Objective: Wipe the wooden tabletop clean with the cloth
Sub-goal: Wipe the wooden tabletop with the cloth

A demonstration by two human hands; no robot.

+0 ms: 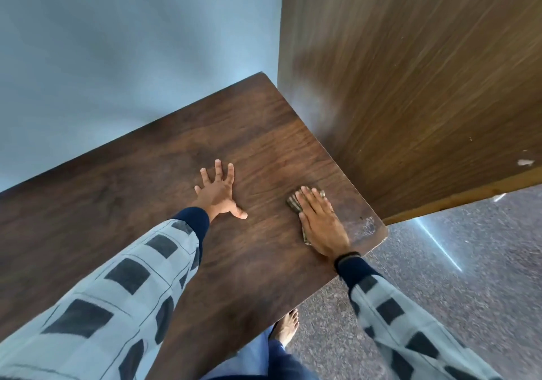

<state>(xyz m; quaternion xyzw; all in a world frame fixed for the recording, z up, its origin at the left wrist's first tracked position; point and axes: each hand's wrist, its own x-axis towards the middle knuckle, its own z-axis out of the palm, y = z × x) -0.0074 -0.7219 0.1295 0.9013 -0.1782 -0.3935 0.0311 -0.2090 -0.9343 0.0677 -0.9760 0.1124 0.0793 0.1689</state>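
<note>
A dark wooden tabletop (146, 197) runs from the left edge to a corner at the right. My right hand (321, 224) lies flat with straight fingers on a small brownish cloth (293, 203), pressing it onto the wood near the table's right end. Most of the cloth is hidden under the palm; only its edges show. My left hand (218, 193) rests on the tabletop to the left of the cloth, fingers spread and straight, holding nothing. A pale scuffed patch (366, 225) marks the wood by the near right corner.
A tall wooden cabinet side (410, 86) stands against the table's right end. A pale blue wall (117, 56) runs behind the table. Grey speckled floor (469, 262) lies to the right, with my bare foot (286, 328) under the table's near edge.
</note>
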